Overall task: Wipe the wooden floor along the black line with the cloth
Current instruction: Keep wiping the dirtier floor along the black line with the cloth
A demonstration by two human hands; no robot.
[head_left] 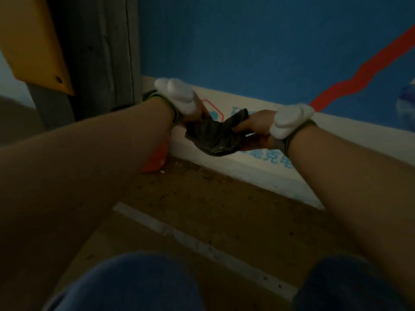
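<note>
Holding cloth (211,138) aloft near the wall, left hand (197,110) and right hand (256,124) each with grip pinching an end, clear of wooden floor (213,198). Seemingly not yet wiping; cannot make out black line in this dimness.

Before the knees (134,283) the wooden floor (202,198) lies open — a white board (258,176) and blue wall (247,41) block ahead, an orange object (157,163) and grey post (101,52) at left.

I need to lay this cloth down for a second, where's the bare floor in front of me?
Barest: the wooden floor between the white printed panel and the pale strip. A smaller patch lies between that strip and your knees. An orange object crowds the left corner.
</note>
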